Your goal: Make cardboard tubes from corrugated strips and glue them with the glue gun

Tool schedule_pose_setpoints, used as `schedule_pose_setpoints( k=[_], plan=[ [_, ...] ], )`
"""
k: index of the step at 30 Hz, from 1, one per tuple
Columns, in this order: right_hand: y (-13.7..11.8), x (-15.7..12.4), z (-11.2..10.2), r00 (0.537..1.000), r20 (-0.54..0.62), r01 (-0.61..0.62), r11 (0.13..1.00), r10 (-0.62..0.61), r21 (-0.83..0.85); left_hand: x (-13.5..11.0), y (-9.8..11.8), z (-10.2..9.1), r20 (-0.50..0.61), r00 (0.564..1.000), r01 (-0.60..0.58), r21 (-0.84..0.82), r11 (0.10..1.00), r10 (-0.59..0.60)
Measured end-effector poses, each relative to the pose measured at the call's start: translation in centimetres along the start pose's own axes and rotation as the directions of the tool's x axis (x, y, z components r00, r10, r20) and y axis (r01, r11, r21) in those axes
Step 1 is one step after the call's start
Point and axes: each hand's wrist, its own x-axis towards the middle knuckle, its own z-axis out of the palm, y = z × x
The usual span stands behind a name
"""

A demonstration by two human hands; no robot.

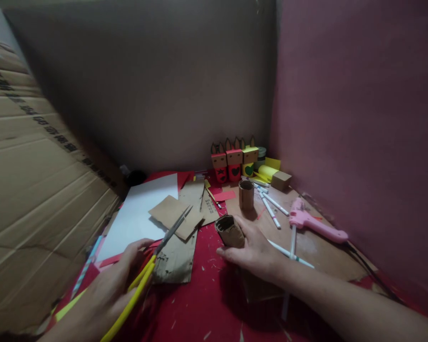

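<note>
The left hand (109, 285) gripped yellow-handled scissors (153, 256), blades resting over a cardboard piece (174, 216). The right hand (257, 251) clasped a cardboard tube (230, 230) lying on the red table (207, 304). Cutting seemed under way; trimming the tube would require bringing blades and tube together.

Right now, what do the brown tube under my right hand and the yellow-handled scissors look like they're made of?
The brown tube looks like matte cardboard: dull brown, rough rim, slightly squashed. The yellow-handled scissors by the left hand seem to have grey metal blades and smooth, probably plastic handles.
</note>
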Motion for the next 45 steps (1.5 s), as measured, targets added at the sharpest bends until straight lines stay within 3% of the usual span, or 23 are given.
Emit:
schedule_pose_setpoints(
  k=[3, 7, 11, 14, 25, 32, 39, 45],
  plan=[
    [0.1, 0.0, 0.1, 1.000, 0.002, -0.003, 1.000, 0.003, 0.008, -0.8, 1.8, 0.5, 0.070, 0.994, -0.081, -0.036, 0.996, 0.083],
    [0.2, -0.1, 0.1, 1.000, 0.022, -0.014, 1.000, 0.014, 0.021, -1.2, 2.5, 0.9, 0.064, 0.976, -0.216, 0.145, 0.965, 0.209],
    [0.3, -0.1, 0.1, 1.000, 0.022, 0.007, 1.000, -0.006, -0.021, -1.1, 3.0, 1.0, 0.104, 0.898, -0.436, 0.343, 0.832, 0.428],
    [0.6, -0.1, 0.1, 0.999, 0.022, 0.025, 1.000, -0.024, -0.012, -0.9, 3.8, 1.3, 0.118, 0.855, -0.502, 0.436, 0.747, 0.505],
    [1.1, -0.5, 0.6, 0.996, 0.093, 0.007, 0.996, -0.016, 0.094, -0.8, 3.9, 2.3, 0.192, 0.872, -0.487, 0.442, 0.753, 0.451],
    [0.7, -0.6, 0.7, 0.995, 0.092, 0.021, 0.988, -0.035, 0.150, -0.5, 5.5, 1.9, 0.158, 0.867, -0.492, 0.416, 0.765, 0.473],
    [1.1, -0.6, 0.8, 0.995, 0.103, -0.022, 0.988, 0.006, 0.151, -0.7, 5.3, 1.9, 0.171, 0.827, -0.549, 0.457, 0.700, 0.536],
    [1.3, -0.5, 0.9, 0.995, 0.103, -0.027, 0.990, 0.013, 0.136, -0.2, 5.6, 1.6, 0.194, 0.825, -0.550, 0.487, 0.678, 0.530]
  ],
)
